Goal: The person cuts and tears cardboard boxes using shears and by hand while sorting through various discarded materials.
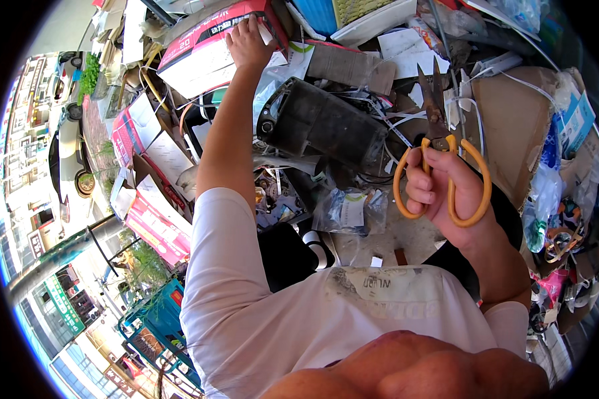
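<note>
In my right hand (442, 189) is a pair of scissors (434, 120) with orange looped handles and dark, rusty blades. The blades point away from me, their tips slightly apart. My left arm is stretched far forward, and my left hand (249, 43) rests on a red and white printed cardboard box (203, 56), fingers spread over its surface. Between my two arms lies a dirty black plastic case (323, 123) with a handle-like end. Nearer to me, a clear plastic bag (353, 211) with a white label lies on the ground.
Flattened brown cardboard (506, 126) lies right of the scissors. Loose white straps and cables run around the black case. More red and white boxes (156, 216) are stacked at left. Plastic bags (544, 206) and scraps crowd the right side. A street with parked vehicles shows far left.
</note>
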`<state>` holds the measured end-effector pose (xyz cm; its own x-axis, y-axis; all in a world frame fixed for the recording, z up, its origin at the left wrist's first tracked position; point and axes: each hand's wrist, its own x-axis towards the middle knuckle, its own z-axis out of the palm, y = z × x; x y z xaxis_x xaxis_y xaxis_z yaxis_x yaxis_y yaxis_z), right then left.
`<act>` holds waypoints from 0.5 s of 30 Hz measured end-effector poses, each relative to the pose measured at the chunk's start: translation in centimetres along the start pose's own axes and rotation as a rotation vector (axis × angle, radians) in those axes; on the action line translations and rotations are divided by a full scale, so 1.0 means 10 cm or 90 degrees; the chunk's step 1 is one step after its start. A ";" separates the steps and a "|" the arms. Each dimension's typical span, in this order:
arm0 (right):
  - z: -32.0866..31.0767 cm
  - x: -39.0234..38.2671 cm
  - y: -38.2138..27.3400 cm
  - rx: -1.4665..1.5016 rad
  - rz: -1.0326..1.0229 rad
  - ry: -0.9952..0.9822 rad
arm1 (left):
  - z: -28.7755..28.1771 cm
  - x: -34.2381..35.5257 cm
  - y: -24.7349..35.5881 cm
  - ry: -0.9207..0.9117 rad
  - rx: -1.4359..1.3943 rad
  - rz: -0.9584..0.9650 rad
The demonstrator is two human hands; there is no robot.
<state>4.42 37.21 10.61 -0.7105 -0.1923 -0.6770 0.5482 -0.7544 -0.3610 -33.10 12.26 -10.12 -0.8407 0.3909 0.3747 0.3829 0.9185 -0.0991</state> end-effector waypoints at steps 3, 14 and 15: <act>0.02 -0.02 0.01 0.003 -0.002 -0.012 | -0.06 -0.24 0.07 0.057 -0.002 0.059; 0.06 -0.03 0.01 -0.031 -0.029 -0.023 | -0.33 -0.61 0.44 -0.091 0.018 0.040; 0.07 -0.03 0.01 -0.024 -0.029 -0.020 | -0.31 -0.63 0.45 -0.073 0.029 0.057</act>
<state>4.34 36.73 11.24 -0.7488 -0.1781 -0.6384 0.5302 -0.7389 -0.4159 -24.90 13.71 -10.10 -0.8433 0.4734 0.2543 0.4429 0.8803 -0.1699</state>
